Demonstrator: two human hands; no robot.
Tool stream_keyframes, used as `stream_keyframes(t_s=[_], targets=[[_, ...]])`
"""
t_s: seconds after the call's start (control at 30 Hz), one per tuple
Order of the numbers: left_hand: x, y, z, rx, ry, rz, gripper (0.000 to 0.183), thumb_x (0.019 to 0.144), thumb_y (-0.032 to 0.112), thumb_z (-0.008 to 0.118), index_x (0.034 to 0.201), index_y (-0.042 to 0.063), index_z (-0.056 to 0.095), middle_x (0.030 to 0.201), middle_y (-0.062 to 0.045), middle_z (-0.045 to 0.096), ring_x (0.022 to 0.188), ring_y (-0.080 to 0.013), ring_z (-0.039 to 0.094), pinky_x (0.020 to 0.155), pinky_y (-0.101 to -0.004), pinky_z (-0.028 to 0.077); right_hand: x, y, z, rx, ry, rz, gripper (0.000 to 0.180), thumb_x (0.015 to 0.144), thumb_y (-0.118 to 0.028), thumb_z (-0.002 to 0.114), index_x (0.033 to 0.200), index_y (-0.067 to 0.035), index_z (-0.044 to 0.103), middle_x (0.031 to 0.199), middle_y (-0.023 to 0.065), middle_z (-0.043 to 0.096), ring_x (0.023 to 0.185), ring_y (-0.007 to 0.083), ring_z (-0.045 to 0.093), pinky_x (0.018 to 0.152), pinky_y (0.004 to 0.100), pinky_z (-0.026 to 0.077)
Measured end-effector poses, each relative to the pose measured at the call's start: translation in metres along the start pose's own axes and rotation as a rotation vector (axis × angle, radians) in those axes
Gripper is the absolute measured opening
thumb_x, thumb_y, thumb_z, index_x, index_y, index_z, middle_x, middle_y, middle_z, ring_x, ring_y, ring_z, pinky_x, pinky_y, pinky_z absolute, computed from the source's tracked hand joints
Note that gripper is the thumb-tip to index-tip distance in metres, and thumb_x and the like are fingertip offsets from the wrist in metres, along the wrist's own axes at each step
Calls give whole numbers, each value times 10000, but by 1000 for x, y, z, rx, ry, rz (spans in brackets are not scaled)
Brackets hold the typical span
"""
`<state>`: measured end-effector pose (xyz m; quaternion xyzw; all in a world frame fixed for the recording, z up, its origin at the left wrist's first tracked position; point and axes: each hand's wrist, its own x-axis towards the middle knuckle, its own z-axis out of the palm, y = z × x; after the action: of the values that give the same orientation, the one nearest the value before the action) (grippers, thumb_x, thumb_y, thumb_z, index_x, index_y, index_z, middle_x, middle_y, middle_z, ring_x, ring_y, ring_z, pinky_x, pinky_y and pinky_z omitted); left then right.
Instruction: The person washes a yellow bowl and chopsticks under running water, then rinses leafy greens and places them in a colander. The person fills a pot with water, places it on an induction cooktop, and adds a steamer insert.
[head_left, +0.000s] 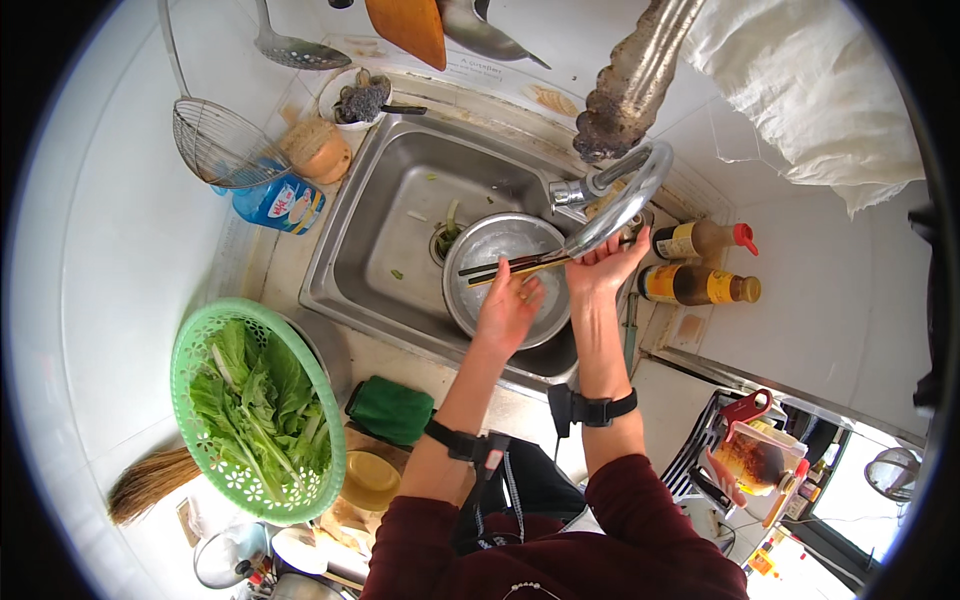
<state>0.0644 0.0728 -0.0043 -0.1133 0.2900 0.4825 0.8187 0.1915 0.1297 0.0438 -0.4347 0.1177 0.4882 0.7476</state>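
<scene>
Over the steel sink (375, 225) a bundle of chopsticks (525, 264), dark at one end, lies level above a round metal bowl (480, 240). My right hand (600, 270) closes on their lighter end, beneath the curved chrome faucet (652, 180), which hides part of the fingers. My left hand (510, 311) is at the chopsticks' other half, its thumb overlapping them. Its fingers are blurred and apart, so its grip is unclear. The bowl stands in the sink beside the drain (442, 244), where scraps of greens lie.
A green colander (337, 450) of leafy greens (255, 405) stands at left, near a folded green cloth (391, 409). Blue detergent (277, 202) is left of the sink. Two sauce bottles (694, 240) (690, 285) stand at right. Metal tongs (630, 82) and a wire strainer (225, 142) hang above.
</scene>
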Motion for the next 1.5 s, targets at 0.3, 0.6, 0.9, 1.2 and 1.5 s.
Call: stream_keyframes(t_s=[0.3, 0.6, 0.9, 1.2, 1.5], targets=[[63, 3, -20, -260, 66, 275, 433, 1027, 430, 433, 738, 108, 420, 678, -18, 465, 727, -193, 538, 794, -375, 497, -10, 0, -80, -345, -480, 133, 359, 994, -250, 399, 1065, 25, 618, 1044, 155, 663, 1038, 259, 604, 963, 360, 426], [59, 5, -26, -77, 54, 238, 401, 1009, 393, 510, 743, 99, 457, 688, -16, 495, 728, -171, 559, 745, -334, 526, -19, -23, -86, -1261, -586, 214, 559, 987, -477, 521, 984, 57, 690, 875, 111, 709, 722, 175, 671, 701, 285, 546], [43, -22, -4, 443, 143, 156, 328, 1006, 379, 536, 864, 100, 437, 741, -26, 490, 716, -172, 585, 659, -311, 513, -29, 22, -97, -1575, -534, -167, 292, 995, -265, 500, 1076, -5, 605, 832, 195, 673, 683, 273, 653, 659, 375, 505], [78, 21, -5, 400, 223, 282, 513, 968, 530, 530, 731, 81, 452, 574, -18, 436, 511, -154, 461, 533, -296, 451, -65, 31, -97, -1423, -479, -111, 249, 1013, -227, 502, 875, -28, 561, 592, 48, 491, 503, 144, 462, 483, 291, 369], [57, -7, 4, 648, 194, 215, 564, 961, 601, 472, 767, 73, 501, 595, -44, 513, 600, -200, 585, 617, -306, 488, -63, 19, -94, -1088, -329, 206, 267, 1034, -258, 487, 859, -67, 555, 596, -47, 429, 433, 37, 324, 378, 229, 229]])
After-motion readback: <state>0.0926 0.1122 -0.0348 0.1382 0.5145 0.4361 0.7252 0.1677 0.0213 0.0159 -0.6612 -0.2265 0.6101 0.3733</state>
